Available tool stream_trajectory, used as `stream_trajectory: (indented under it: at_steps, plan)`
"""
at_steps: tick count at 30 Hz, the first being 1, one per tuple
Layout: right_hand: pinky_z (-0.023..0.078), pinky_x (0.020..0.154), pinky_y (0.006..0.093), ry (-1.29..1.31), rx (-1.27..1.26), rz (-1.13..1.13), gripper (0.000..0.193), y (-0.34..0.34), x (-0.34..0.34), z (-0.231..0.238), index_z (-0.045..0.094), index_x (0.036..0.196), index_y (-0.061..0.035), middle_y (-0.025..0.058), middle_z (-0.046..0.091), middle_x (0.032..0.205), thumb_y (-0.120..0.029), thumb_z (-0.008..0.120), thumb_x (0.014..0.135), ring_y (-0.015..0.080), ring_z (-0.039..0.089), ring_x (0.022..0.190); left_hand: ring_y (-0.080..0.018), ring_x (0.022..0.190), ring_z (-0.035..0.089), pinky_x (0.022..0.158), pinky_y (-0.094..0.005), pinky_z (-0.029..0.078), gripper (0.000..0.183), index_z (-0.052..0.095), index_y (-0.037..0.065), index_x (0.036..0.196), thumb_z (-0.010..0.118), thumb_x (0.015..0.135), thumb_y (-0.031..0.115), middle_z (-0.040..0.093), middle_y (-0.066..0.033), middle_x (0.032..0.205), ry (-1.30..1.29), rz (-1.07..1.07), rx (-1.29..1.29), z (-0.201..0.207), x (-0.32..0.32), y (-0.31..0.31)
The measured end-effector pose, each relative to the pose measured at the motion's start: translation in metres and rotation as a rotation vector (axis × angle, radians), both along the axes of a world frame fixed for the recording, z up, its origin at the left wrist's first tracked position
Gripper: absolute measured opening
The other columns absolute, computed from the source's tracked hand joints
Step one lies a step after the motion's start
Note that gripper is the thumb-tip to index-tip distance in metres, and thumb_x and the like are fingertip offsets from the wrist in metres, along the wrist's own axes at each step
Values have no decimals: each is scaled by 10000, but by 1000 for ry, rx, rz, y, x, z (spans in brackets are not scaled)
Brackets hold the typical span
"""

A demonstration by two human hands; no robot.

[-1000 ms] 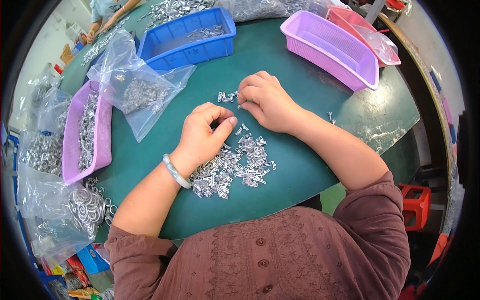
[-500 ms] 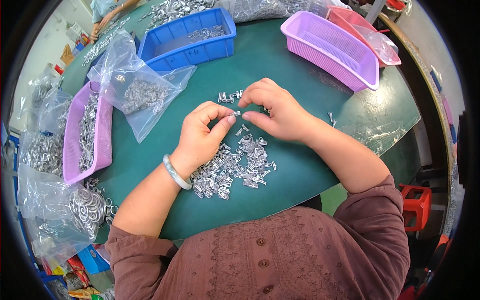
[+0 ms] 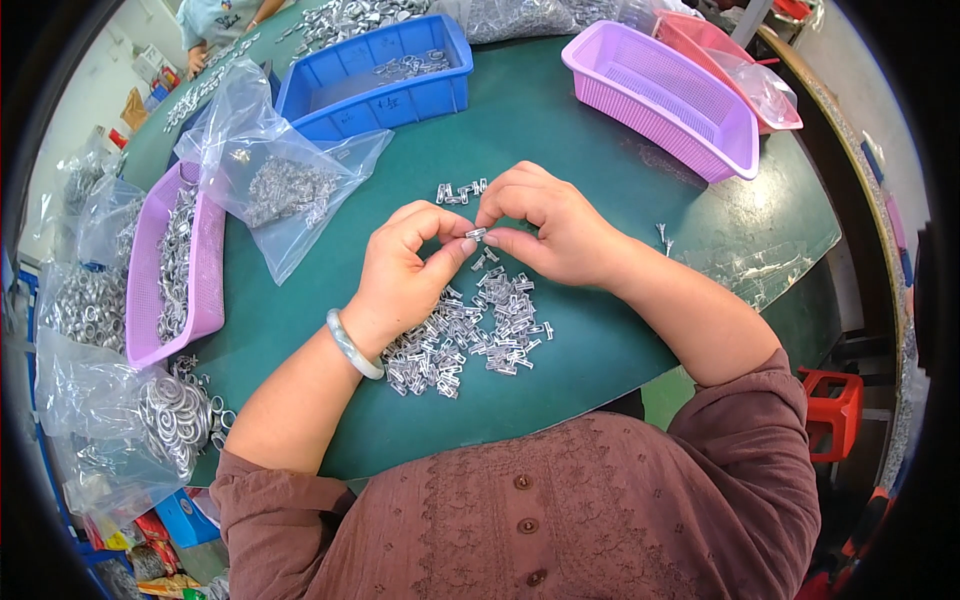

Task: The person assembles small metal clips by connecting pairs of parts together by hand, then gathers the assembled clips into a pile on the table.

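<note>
Between the fingertips of both hands is a small silver metal buckle part. My left hand, with a pale bangle at the wrist, pinches it between thumb and forefinger. From the other side, my right hand closes thumb and forefinger on it as well. Just below my hands lies a loose pile of similar silver metal parts on the green table. A few more metal parts sit in a small group beyond my fingers.
At left stand a purple basket of metal pieces and a clear bag of small parts. Farther back are a blue tray and another purple basket. A person works at the far left. A red stool is at right.
My right hand's thumb and forefinger have come in to meet the small buckle part held by my left. The far person's arm has shifted.
</note>
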State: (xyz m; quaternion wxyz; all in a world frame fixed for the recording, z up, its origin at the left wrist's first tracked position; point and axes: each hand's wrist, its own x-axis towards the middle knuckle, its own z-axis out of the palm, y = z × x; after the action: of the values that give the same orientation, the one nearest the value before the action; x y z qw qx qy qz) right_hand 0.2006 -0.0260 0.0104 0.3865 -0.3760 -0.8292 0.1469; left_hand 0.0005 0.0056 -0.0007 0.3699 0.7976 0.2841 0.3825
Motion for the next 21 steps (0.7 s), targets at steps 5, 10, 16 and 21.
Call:
stream_trajectory:
  at_steps: [5, 10, 16, 21]
  plan:
    - [459, 778, 350, 13, -7, 11, 155, 2, 2, -1, 602, 858, -46, 70, 601, 919, -28, 678, 724, 259, 548, 898, -167, 739, 565, 630, -280, 444, 96, 641, 49, 826, 694, 749, 30, 595, -38, 768, 20, -6, 61, 0, -1, 0]
    - [392, 865, 401, -218, 63, -259, 204, 15, 17, -7, 640, 925, -76, 67, 574, 968, -103, 678, 727, 279, 498, 984, -154, 774, 557, 689, -268, 436, 104, 640, 32, 832, 702, 750, 50, 591, -41, 802, 119, -130, 83, 3, -2, 0]
    - [365, 886, 394, -416, 13, -459, 142, 25, 13, -18, 695, 888, -95, 47, 571, 971, -150, 658, 762, 259, 474, 1009, -186, 781, 557, 695, -293, 442, 120, 652, 32, 838, 707, 739, 69, 601, -58, 807, 190, -173, 160, 3, -2, -1]
    - [371, 867, 396, -347, 50, -396, 101, 25, 11, -18, 695, 848, -96, 36, 579, 930, -132, 651, 765, 254, 485, 984, -173, 762, 561, 676, -284, 442, 98, 652, 19, 833, 680, 779, 97, 606, -62, 801, 211, -112, 149, 2, -3, 0]
